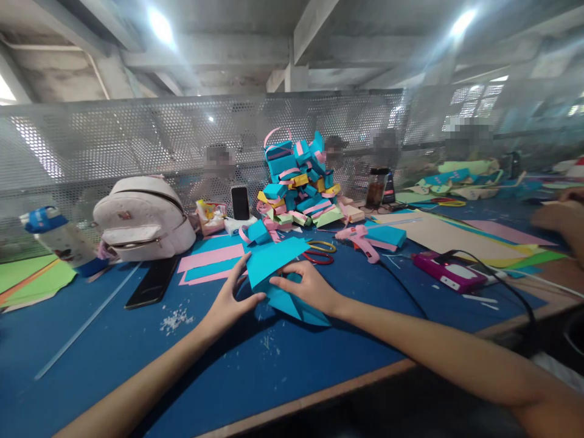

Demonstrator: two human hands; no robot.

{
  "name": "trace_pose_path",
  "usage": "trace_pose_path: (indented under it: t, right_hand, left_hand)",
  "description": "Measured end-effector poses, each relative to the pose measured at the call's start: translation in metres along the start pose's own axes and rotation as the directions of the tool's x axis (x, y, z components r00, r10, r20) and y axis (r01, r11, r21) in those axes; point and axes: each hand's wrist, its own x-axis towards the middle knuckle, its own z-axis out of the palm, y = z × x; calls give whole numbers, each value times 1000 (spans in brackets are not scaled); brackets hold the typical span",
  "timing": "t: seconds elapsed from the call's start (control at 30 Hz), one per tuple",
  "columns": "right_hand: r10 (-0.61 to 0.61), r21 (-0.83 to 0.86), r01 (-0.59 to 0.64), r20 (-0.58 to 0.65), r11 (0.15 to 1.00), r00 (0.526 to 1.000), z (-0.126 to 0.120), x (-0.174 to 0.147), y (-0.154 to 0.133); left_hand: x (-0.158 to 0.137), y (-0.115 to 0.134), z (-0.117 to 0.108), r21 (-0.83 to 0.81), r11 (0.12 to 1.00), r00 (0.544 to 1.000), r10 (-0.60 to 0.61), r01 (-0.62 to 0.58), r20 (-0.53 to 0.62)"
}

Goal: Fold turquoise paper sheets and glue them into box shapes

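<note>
A folded sheet of bright blue paper [277, 258] is held up over the blue table, with its folded flaps standing at angles. My left hand [232, 295] grips its left edge, the fingers along the far side and the thumb at the near side. With bent fingers my right hand [312, 287] holds the sheet from the right, and some of those fingertips are hidden by the paper. Just behind the sheet lie scissors [325, 246] with red and yellow handles. A pink glue gun [360, 242] rests to the right, its cord trailing toward the table edge.
Blue and pink paper boxes [296, 182] are heaped at the back. Pink and blue strips [212, 258], a black phone [152, 283], a white backpack [143, 219] and a bottle [64, 240] are on the left. On the right are a purple device [449, 272], paper sheets [456, 234] and another person's hand [559, 219].
</note>
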Motion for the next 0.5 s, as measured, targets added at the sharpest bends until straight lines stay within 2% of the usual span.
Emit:
trace_pose_path:
  t: [0.37,0.5]
  right_hand:
    - [7,-21,-9,-74,1000,997,2,-1,2]
    - [3,-15,-4,-53,1000,999,2,-3,2]
  left_hand:
    - [1,11,1,5,1000,1000,-8,8,10]
    - [1,14,1,-10,999,999,-36,36,-7]
